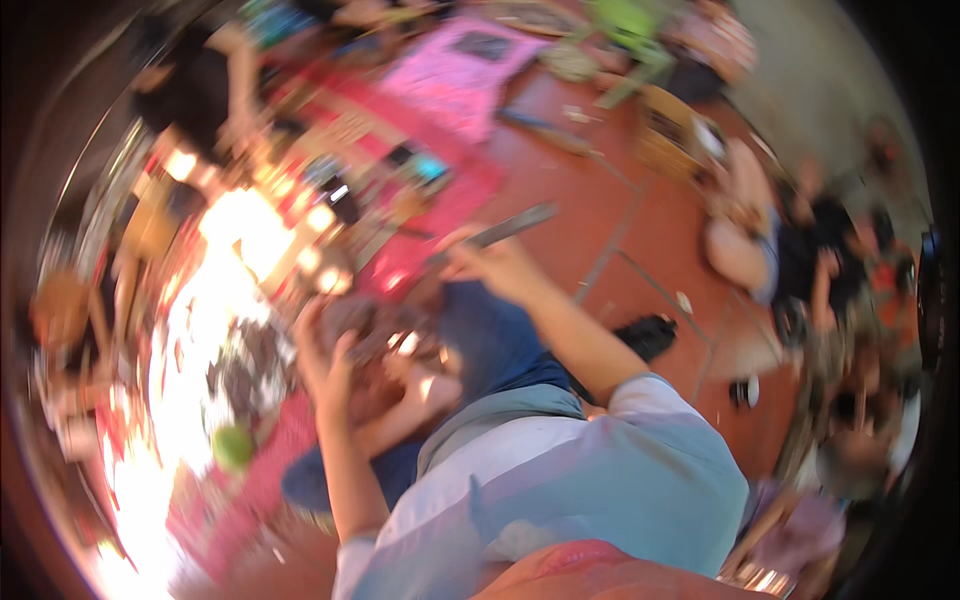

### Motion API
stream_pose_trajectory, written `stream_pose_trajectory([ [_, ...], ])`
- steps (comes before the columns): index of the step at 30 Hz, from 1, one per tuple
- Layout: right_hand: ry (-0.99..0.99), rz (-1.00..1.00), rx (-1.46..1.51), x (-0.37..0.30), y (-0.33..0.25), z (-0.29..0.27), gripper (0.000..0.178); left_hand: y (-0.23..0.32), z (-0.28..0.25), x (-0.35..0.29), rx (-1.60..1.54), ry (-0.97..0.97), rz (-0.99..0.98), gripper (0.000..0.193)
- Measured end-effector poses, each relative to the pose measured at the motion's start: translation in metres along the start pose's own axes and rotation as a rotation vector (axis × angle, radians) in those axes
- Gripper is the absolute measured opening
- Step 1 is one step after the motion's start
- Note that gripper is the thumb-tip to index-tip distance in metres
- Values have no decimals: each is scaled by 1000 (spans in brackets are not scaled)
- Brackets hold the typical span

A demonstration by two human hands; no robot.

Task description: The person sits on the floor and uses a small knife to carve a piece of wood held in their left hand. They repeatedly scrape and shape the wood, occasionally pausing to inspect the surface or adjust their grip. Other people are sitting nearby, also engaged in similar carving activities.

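Note:
The picture is blurred by motion. My right hand (490,262) is closed around a long grey knife (515,224), raised over my bent knee, its flat blade pointing up and to the right. Lower on the left, my left hand (322,358) curves its thumb and fingers around a rounded reddish-brown lump (350,318), whose kind is too smeared to make out. My bare foot (425,392) rests beside that hand as I sit cross-legged. The knife and the lump are apart.
Sunlit crumpled silvery sheeting (245,370) and a round green fruit (232,447) lie at left. A red patterned mat (470,185) bears dark devices, and a pink cloth (455,75) lies beyond. A black sandal (647,338) sits on red tiles (640,270). Several people sit around, near a woven basket (672,130).

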State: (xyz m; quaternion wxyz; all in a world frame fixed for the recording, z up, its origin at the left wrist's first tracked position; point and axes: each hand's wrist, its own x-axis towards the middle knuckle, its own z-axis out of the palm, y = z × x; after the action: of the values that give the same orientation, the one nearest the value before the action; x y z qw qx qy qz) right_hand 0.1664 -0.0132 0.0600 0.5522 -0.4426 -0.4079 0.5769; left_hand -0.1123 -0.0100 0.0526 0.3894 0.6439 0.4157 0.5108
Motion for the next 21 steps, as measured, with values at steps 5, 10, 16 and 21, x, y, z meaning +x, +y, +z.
stream_pose_trajectory([
  [5,77,78,156,-28,42,-23,17,13,10,14,48,-40,31,33],
  [10,100,146,186,-40,42,-41,14,22,15,29,48,-136,25,21],
  [16,-39,203,239,-20,25,-10,18,43,9,38,-24,-189,-206,23],
  [21,-117,233,367,-1,5,35,17,45,14,43,-186,-93,-384,33],
])
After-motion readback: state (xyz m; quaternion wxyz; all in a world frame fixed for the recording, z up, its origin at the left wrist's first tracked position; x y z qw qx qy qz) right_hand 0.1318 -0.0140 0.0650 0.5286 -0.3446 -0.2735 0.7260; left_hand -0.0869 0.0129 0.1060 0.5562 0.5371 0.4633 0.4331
